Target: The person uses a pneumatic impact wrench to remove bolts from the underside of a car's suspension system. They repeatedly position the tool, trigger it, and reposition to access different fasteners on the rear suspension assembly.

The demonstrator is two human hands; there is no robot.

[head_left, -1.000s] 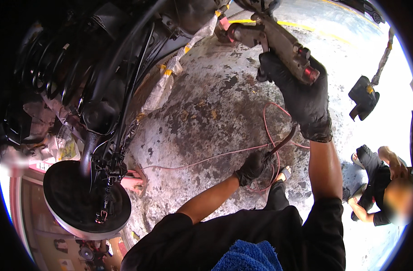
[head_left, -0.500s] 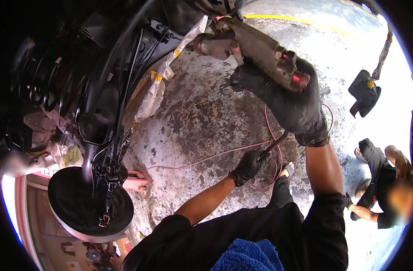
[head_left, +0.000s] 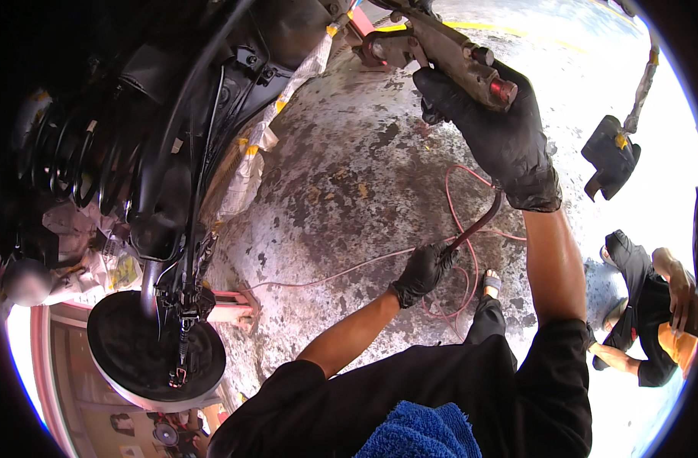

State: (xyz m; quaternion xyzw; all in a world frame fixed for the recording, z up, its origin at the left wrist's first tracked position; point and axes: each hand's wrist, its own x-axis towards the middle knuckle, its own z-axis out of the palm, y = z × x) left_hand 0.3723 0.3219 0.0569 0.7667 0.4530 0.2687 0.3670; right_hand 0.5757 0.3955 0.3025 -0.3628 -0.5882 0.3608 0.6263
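Raised in front of me, my right hand point(head_left: 494, 145), in a black glove, is wrapped round a grimy metal spray gun point(head_left: 459, 61) with red knobs at its rear. The gun tilts up toward the car's dark underside point(head_left: 280, 30), and its front end runs to the top edge of the view. Lower down, my left hand point(head_left: 425, 271), also gloved in black, is closed on a dark reddish hose point(head_left: 479, 225). That hose rises to just below my right wrist, where the glove hides its end.
Left are a coil spring point(head_left: 70, 153), a brake drum point(head_left: 154, 351) and a strip of masking paper point(head_left: 288, 95). A pink hose point(head_left: 341, 280) loops over the stained floor point(head_left: 326, 191). A black flap point(head_left: 614, 156) hangs at right, above a crouching co-worker point(head_left: 646, 336). A blue towel point(head_left: 418, 435) is on me.
My right hand and the spray gun have moved upward, farther from me. The left hand keeps its grip on the hose, almost in place. The co-worker's posture has shifted slightly.
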